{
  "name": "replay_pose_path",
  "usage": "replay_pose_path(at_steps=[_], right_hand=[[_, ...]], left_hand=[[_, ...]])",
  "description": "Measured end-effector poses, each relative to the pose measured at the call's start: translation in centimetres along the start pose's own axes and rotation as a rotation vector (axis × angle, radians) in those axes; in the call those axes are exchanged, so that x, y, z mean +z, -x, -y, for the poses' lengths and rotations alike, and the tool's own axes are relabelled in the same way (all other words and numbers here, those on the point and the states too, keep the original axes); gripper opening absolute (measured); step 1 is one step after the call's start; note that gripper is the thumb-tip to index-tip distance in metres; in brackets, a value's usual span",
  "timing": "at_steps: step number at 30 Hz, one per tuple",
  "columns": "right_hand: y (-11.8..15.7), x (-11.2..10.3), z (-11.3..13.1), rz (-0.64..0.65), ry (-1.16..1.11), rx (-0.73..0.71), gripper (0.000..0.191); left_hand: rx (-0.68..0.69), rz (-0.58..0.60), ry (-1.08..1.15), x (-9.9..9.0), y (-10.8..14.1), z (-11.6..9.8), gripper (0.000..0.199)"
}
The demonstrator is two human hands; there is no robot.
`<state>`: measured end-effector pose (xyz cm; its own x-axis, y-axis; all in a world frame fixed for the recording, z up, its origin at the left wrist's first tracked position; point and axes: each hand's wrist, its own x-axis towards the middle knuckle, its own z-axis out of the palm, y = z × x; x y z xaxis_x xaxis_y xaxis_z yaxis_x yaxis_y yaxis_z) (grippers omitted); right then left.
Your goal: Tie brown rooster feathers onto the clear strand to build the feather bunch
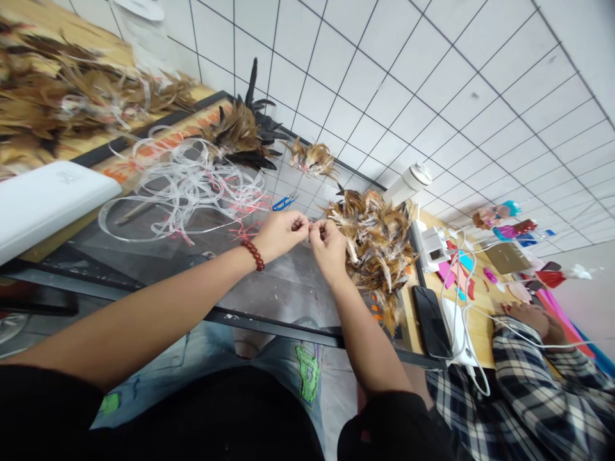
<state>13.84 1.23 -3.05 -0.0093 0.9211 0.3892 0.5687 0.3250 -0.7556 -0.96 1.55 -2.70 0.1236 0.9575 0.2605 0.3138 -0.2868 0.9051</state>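
Observation:
My left hand (284,232), with a brown bead bracelet (253,255) at the wrist, is closed in a pinch over the glass tabletop (283,291). Close beside it, my right hand (328,248) pinches too, the fingertips of both nearly meeting. A tiny reddish bit shows between them, too small to name. Touching or just behind my right hand lies a heap of brown feather bunches (377,240). Blue thread snips (283,203) rest beyond my left hand. Left of it spreads a tangle of clear-white ribbon (187,182) with pink threads (247,225).
Dark and brown feathers (243,131) and a small feather bunch (312,159) lie at the back. More feathers (86,105) cover the left table. A white box-like object (55,202), white bottle (408,184), phone (431,321) and cables surround. A co-worker's hands (533,320) are at right.

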Motion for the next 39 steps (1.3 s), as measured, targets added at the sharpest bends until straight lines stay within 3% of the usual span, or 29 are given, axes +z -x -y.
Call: replay_pose_path(at_steps=[3,8,13,17,21,25,31,35,39], right_hand=[[-0.5,-0.3,-0.4,-0.098,-0.174,0.124,0.021],[-0.3,-0.9,-0.2,-0.057,-0.112,-0.069,0.021],[0.3,-0.5,0.5,-0.018,0.068,-0.266,0.018],[0.3,-0.4,0.4,-0.032,0.087,-0.283,0.018],[0.3,-0.4,0.3,-0.016,0.128,-0.249,0.013],[0.2,0.1,0.3,0.001,-0.001,-0.094,0.012],[-0.1,1.6,0.4,-0.025,-0.479,0.172,0.020],[-0.2,1.6,0.8,-0.055,-0.543,0.230,0.022],[-0.1,0.7,1.0,-0.127,-0.466,0.149,0.022]], left_hand=[[-0.095,-0.043,0.195,-0.1,-0.3,0.0,0.007],[-0.112,-0.071,0.392,0.0,-0.7,0.4,0.014],[0.055,-0.044,0.129,0.0,-0.2,0.4,0.013],[0.263,-0.053,-0.162,-0.3,0.0,0.2,0.015],[0.321,0.007,-0.243,-0.5,0.1,0.4,0.013],[0.183,-0.027,-0.143,-0.1,0.0,0.5,0.009],[-0.137,-0.050,0.396,0.8,-0.2,-0.1,0.010],[-0.142,-0.050,0.507,0.5,-0.3,-0.4,0.013],[-0.124,-0.103,0.456,0.2,-0.3,-0.2,0.018]])
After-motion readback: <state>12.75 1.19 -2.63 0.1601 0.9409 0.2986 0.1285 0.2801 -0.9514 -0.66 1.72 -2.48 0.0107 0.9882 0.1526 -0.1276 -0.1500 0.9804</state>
